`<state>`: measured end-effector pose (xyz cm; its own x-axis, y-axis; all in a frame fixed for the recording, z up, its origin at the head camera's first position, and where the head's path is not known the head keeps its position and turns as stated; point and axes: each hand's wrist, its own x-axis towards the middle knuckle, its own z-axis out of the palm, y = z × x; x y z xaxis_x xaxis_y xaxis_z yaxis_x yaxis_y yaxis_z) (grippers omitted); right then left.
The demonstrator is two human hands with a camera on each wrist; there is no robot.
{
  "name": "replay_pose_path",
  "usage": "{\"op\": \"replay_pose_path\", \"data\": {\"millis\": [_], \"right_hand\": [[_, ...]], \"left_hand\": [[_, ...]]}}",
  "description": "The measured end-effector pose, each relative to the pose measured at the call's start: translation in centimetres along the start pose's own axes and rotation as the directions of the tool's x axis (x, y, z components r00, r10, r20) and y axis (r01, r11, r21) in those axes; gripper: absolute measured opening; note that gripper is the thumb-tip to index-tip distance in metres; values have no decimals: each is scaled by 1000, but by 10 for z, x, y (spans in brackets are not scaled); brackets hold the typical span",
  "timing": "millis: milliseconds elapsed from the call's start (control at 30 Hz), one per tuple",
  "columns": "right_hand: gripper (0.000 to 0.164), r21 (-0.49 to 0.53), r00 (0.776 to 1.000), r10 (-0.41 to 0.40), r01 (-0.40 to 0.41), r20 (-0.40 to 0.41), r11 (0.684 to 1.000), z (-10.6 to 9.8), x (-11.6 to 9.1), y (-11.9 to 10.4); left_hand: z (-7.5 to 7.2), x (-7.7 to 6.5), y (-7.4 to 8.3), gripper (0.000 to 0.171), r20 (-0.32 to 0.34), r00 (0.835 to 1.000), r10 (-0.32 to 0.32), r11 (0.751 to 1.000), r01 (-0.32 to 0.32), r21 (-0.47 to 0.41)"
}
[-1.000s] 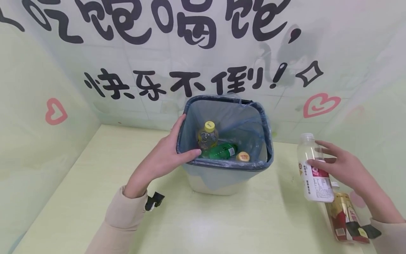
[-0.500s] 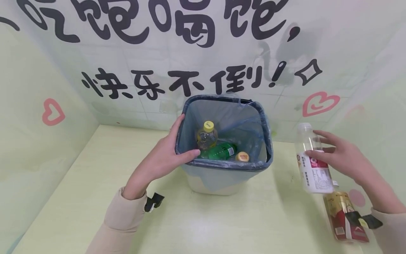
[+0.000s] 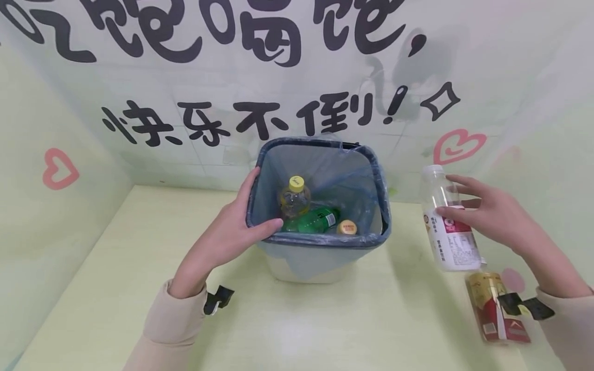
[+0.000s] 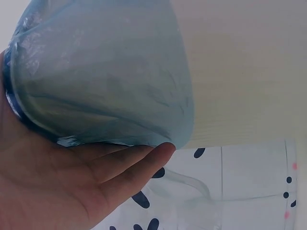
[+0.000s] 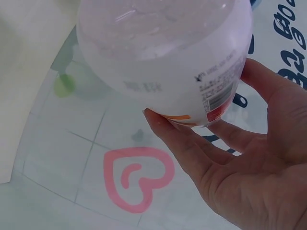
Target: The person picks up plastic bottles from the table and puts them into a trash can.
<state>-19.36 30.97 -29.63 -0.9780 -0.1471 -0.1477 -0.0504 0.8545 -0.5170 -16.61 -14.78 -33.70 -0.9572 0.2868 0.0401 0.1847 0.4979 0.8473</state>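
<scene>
My right hand grips a clear plastic bottle with a white cap and a white and maroon label, upright to the right of the bin. In the right wrist view the bottle's base faces the camera, thumb and fingers around its side. My left hand holds the left rim of a trash bin lined with a blue bag, thumb over the rim. The left wrist view shows its fingers along the bag outside. Inside lie a yellow-capped bottle, a green bottle and something with an orange cap.
A red and gold can lies on the pale table below my right forearm. Another small object barely shows behind the held bottle. A wall with black lettering stands right behind the bin, with side walls to left and right.
My right hand has raised the bottle up and slightly left, away from the can. The left hand keeps its hold on the bin's rim. The head view has shifted a little.
</scene>
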Motion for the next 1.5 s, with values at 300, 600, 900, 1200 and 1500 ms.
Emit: {"op": "replay_pose_path", "data": {"millis": [300, 600, 900, 1200, 1500], "right_hand": [[88, -16, 1000, -12, 12, 2, 1000, -8, 2, -10], [90, -4, 1000, -23, 23, -19, 1000, -18, 3, -29], [87, -3, 996, -75, 75, -45, 997, -19, 7, -45], [89, -42, 995, -90, 88, -47, 995, -24, 11, -58], [84, -88, 986, -150, 144, -66, 986, -34, 16, -75]], "left_hand": [[0, -1, 2, 103, -12, 1000, 5, 1000, -5, -2], [0, -1, 2, 102, -2, 1000, 5, 1000, -5, -11], [1, -2, 1, 101, -11, 1000, 12, 1000, -12, -14], [0, -2, 2, 100, -8, 1000, 11, 1000, -11, -29], [1, -2, 2, 100, -6, 1000, -1, 1000, 1, -25]]}}
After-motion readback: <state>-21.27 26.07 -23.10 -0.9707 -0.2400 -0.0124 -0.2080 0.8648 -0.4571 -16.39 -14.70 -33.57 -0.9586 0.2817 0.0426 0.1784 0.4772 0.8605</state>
